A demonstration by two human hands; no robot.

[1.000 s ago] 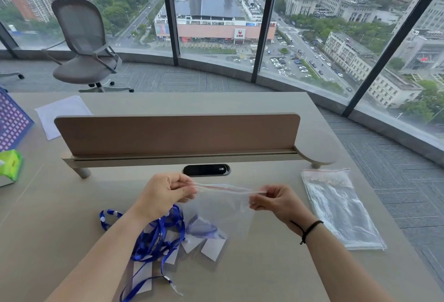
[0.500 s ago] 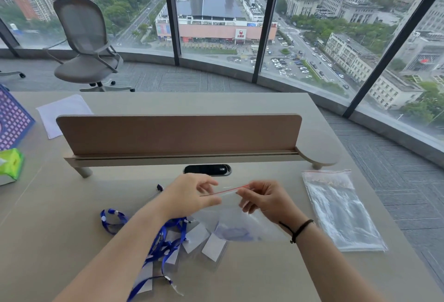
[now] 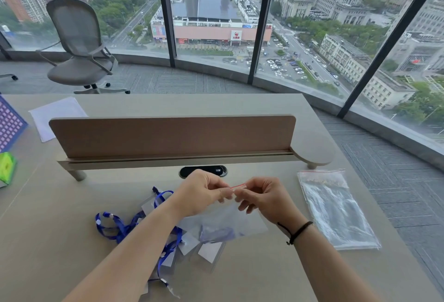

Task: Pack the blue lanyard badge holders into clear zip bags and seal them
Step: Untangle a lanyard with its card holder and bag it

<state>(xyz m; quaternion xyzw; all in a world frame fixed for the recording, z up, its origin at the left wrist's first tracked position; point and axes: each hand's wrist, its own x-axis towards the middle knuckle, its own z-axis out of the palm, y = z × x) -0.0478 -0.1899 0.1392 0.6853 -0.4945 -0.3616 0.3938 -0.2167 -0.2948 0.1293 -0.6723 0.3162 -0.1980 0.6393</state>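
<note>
Desk (image 3: 240,275), pale and wide, carries everything, and its low divider panel (image 3: 171,137) serves as the landmark. Beyond the panel, off the desk on the carpet by the windows, stands a grey office chair (image 3: 80,48); a white sheet of paper (image 3: 56,116) lies on the desk just behind the panel's left end. On the near side of the panel, towards its right end, lies a stack of clear zip bags (image 3: 336,213) with a red seal line at its far edge; nothing can be made out inside them.

Nearer than the panel and left of its middle, a loose pile of blue lanyard badge holders (image 3: 134,227) lies tangled on the desk, clear card sleeves mixed among the blue straps.

In front of the panel's middle, a single clear zip bag (image 3: 230,220) is held up, its lower part sagging over the pile. Inside it a bluish bundle shows, blurred through the plastic, apparently a lanyard badge holder. The left hand (image 3: 201,196) and right hand (image 3: 262,199) meet at the bag's red seal strip (image 3: 237,185), each pinching it between curled fingers and thumb, fingertips almost touching. A dark band circles the right wrist. Whether the seal is closed along its whole length cannot be told.
</note>
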